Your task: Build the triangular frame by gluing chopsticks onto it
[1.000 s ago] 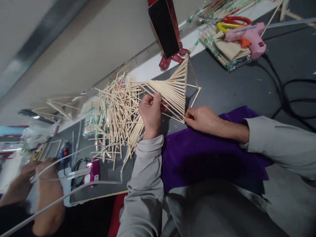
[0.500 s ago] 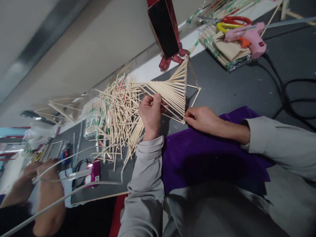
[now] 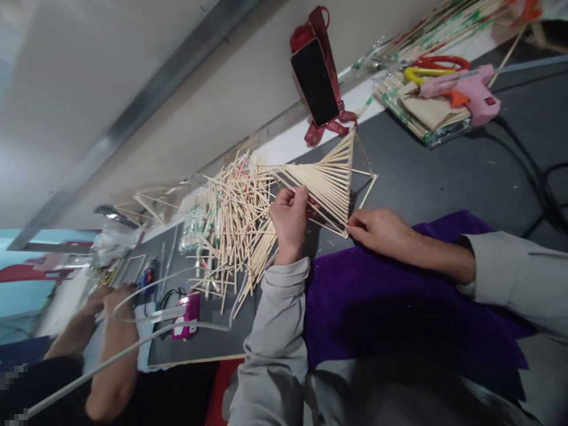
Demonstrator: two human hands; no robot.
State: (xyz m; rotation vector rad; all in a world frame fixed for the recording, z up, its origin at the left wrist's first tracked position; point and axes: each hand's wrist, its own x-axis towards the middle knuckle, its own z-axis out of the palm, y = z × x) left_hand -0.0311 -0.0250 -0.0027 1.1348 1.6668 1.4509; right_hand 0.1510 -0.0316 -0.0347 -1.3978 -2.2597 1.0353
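A framework of pale wooden sticks (image 3: 326, 180), fanned into a twisted surface, stands on the dark table in front of me. My left hand (image 3: 290, 216) pinches one of its sticks near the left side, some fingers hidden behind it. At the lower right corner of the frame, the fingertips of my right hand (image 3: 377, 231) are pressed together on the stick ends. Just left of my left hand lies a heap of loose wooden sticks (image 3: 235, 219). A purple cloth (image 3: 355, 296) spreads beneath my forearms.
A pink glue gun (image 3: 477, 92) rests on packed sticks beside scissors (image 3: 439, 65). A phone (image 3: 315, 83) leans at the back with a red lanyard. A white cable (image 3: 133, 349) crosses the left. Another person's arms (image 3: 118, 343) are at far left, near a magenta box (image 3: 186, 316).
The whole view has shifted, so things appear farther right and lower. Both hands keep their places on the stick framework.
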